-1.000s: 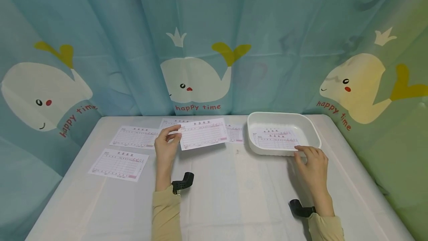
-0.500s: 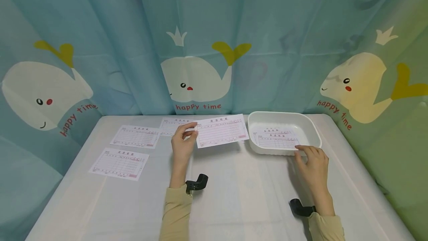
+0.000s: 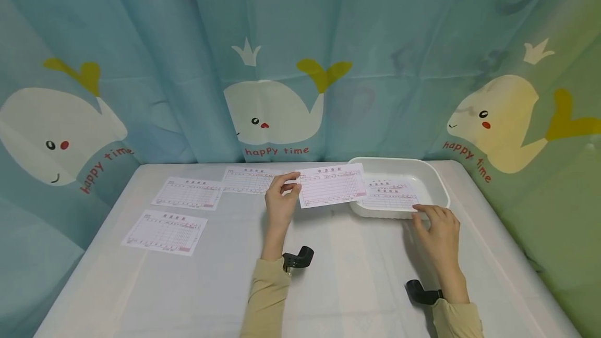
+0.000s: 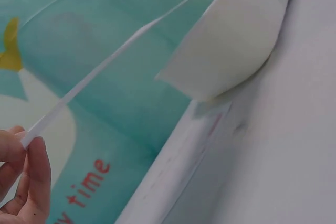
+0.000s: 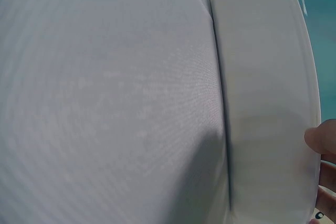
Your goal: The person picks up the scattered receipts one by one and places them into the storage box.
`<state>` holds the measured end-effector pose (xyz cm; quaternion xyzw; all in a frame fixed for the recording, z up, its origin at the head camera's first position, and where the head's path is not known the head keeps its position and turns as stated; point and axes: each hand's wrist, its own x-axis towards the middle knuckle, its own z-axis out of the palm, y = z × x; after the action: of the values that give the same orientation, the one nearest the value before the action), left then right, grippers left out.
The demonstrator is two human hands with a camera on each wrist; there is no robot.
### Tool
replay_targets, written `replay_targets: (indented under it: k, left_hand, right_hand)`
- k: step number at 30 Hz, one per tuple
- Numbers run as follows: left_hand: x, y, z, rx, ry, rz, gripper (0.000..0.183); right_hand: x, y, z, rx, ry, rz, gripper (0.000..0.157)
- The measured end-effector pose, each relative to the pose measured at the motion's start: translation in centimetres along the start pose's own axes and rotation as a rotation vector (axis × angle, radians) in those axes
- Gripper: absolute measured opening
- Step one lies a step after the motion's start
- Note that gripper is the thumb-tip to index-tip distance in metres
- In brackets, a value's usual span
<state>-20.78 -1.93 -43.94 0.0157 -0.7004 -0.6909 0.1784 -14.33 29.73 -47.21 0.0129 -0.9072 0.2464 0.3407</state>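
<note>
My left hand (image 3: 280, 203) pinches a white receipt slip (image 3: 331, 185) printed with a red grid by its left edge. The slip is raised, its right end overlapping the left side of the white plastic tray (image 3: 434, 184) in the head view. Seen edge-on in the left wrist view, the same slip (image 4: 105, 62) is between thumb and fingers. Several receipts (image 3: 393, 198) lie stacked unevenly inside the tray. At the tray's front right rim, my right hand (image 3: 440, 231) grips it, the thumb (image 5: 318, 139) on the outer wall and the fingers over the inside.
Receipts also lie on the white-covered table: one at the back (image 3: 246, 179), one at the left (image 3: 188, 193) and one nearer the front (image 3: 165, 232). Another flat sheet (image 4: 173, 163) is by the tray in the left wrist view. A blue whale-print curtain (image 3: 385, 93) stands behind.
My left hand has carried the receipt rightward from above the table receipts to the tray's left side. The right hand has stayed on the rim.
</note>
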Motion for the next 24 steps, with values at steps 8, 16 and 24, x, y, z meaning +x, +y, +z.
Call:
replay_targets:
  k: [8,16,24]
  left_hand:
    - [0.1,-0.8,3.0,-0.03,-0.033,0.015,0.026]
    - [0.4,-0.7,5.8,0.028,-0.05,0.028,0.026]
    - [0.7,0.0,8.2,0.085,-0.091,0.078,0.026]
  right_hand:
    - [-0.1,0.2,0.1,0.003,0.002,0.001,0.016]
    - [0.0,0.1,0.1,0.004,-0.002,-0.001,0.016]
    - [0.0,0.0,0.0,-0.005,0.0,-0.001,0.016]
